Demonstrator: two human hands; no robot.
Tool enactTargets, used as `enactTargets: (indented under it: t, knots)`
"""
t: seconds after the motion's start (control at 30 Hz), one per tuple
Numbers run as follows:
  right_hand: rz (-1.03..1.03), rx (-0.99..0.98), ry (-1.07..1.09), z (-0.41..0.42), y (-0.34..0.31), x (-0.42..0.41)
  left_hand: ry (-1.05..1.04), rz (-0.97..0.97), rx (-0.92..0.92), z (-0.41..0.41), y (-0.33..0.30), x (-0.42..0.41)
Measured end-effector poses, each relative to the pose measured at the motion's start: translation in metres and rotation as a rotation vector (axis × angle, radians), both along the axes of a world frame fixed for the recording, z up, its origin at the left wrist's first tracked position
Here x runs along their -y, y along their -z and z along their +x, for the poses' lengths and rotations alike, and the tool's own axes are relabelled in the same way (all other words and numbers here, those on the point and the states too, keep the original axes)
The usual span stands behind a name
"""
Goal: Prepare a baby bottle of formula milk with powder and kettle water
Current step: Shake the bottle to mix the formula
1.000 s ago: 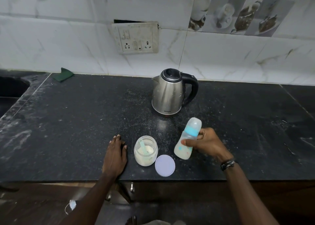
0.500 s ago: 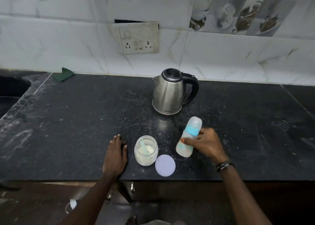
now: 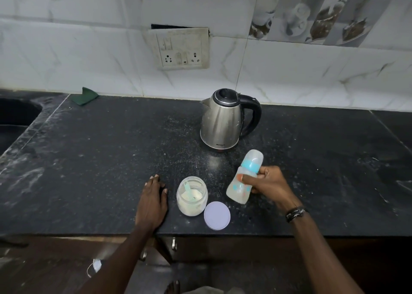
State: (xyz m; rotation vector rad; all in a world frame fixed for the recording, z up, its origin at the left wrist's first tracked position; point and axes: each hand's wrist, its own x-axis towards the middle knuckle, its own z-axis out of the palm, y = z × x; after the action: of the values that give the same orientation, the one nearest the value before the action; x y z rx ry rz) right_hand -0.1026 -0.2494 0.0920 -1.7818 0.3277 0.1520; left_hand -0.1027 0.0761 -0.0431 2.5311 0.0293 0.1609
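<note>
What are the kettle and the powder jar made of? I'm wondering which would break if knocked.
The kettle looks like brushed stainless steel: grey sheen with soft reflections, plus a glossy black handle and lid, probably plastic. The powder jar is clear, showing the powder and scoop inside; glass or clear plastic, I cannot tell which.

right hand (image 3: 268, 182) gripping tilted bottle (image 3: 244, 180), kettle (image 3: 220, 121) behind

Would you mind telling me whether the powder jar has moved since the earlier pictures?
No. The powder jar stays beside its lid, the same way in front of the kettle.
</note>
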Motion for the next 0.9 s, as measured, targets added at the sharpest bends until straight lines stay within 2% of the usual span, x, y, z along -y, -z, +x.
enactTargets:
  t: [0.07, 0.17, 0.27, 0.4, 0.5, 0.63, 0.73, 0.77, 0.87, 0.9]
  knots:
    - [0.03, 0.012, -0.007, -0.0003, -0.0001, 0.0017, -0.002, -0.008, -0.006, 0.0011, -0.0009, -0.0003]
    - [0.043, 0.058, 0.121, 0.0014, -0.0002, 0.0043, -0.004, -0.007, -0.032, 0.0011, -0.0003, 0.0007]
    - [0.026, -0.012, -0.048, -0.0018, 0.0003, 0.0039, -0.003, -0.009, -0.028, 0.0017, -0.0013, 0.0001]
    - [0.089, 0.058, 0.167, -0.0006, 0.0025, 0.003, 0.0, 0.003, -0.036, 0.0006, -0.0006, -0.0005]
    - [0.061, -0.003, 0.018, -0.0013, 0.0022, 0.0036, 0.0, -0.001, -0.019, 0.0007, -0.0001, -0.001]
    - [0.138, 0.128, 0.255, 0.0017, -0.0022, 0.0077, 0.004, 0.001, -0.015, 0.0007, 0.0007, 0.0001]
    - [0.082, 0.04, 0.034, 0.0004, -0.0037, 0.0075, 0.004, -0.002, -0.005, 0.0014, 0.0004, -0.0005]
    - [0.082, 0.057, 0.037, -0.0001, -0.0018, 0.0071, 0.004, -0.003, -0.008, 0.0016, 0.0004, -0.0003]
    - [0.09, 0.117, 0.232, 0.0018, 0.0002, 0.0064, 0.0, 0.001, -0.021, 0.0007, 0.0007, 0.0]
    - [0.074, 0.087, 0.195, 0.0019, 0.0007, 0.0054, 0.0, 0.001, -0.019, 0.0004, 0.0006, -0.0002]
